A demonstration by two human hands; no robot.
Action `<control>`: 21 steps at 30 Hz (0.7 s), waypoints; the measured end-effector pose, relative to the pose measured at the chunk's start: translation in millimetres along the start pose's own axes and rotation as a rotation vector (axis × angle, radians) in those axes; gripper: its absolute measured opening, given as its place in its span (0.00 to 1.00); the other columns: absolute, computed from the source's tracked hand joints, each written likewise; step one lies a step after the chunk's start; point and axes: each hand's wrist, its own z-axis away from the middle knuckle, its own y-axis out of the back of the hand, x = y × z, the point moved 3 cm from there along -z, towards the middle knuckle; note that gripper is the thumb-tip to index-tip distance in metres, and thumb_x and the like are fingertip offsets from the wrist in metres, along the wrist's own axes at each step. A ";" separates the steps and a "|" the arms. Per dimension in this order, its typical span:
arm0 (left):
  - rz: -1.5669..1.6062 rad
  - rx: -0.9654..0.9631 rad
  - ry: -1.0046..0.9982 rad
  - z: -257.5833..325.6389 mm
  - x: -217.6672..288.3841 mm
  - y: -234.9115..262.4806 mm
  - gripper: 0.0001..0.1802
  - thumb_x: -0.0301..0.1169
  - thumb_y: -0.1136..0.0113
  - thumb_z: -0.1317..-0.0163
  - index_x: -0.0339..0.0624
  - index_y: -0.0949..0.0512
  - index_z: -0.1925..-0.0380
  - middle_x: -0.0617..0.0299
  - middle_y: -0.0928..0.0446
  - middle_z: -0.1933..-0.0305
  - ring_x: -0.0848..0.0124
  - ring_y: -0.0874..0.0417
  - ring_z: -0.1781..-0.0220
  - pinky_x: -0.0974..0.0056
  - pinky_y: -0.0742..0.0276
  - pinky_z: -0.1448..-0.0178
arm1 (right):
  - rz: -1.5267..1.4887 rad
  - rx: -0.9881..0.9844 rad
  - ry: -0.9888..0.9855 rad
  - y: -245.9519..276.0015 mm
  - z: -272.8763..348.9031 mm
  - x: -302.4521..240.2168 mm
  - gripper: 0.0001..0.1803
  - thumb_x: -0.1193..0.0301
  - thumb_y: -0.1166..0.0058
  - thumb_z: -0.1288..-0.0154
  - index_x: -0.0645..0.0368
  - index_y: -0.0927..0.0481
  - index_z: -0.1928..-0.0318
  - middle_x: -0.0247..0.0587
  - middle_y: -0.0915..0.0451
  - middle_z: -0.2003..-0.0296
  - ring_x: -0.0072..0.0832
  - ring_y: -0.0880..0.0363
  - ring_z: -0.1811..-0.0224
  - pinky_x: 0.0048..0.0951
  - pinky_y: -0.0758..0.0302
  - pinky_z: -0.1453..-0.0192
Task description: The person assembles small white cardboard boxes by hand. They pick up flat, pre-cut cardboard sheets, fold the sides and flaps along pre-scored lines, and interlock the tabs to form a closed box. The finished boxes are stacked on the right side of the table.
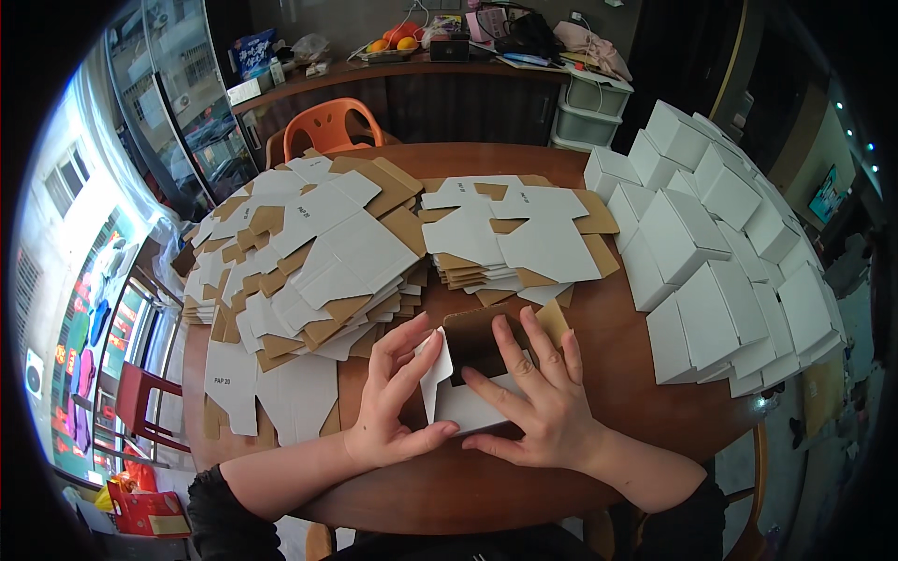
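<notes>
A small white cardboard box (468, 408), brown inside, stands part-folded at the table's near edge with its top open. My left hand (398, 393) grips its left side, fingertips on a raised white side flap (436, 367) and thumb low at the front. Over its right side lies my right hand (547, 402), fingers reaching across the top and thumb at the front wall. A brown flap rises behind the fingers at the far right. Beyond the box are a stack of flat box blanks (552, 245) and a larger, messier pile of blanks (346, 257) to the left.
Several finished white boxes (687, 234) are heaped along the right of the brown round table (449, 496). An orange chair (332, 124) stands behind it. Farther back, a counter (402, 70) carries fruit, bags and other clutter, with plastic drawers (591, 110) beside it.
</notes>
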 end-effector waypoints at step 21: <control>0.155 -0.107 0.276 3.3 -6.2 -4.2 0.34 0.36 0.49 0.29 0.34 0.42 0.27 0.39 0.42 0.27 0.48 0.40 0.25 0.53 0.45 0.23 | -0.080 0.117 0.041 -5.3 7.8 9.9 0.34 0.39 0.42 0.35 0.54 0.18 0.43 0.65 0.42 0.25 0.55 0.50 0.19 0.55 0.69 0.19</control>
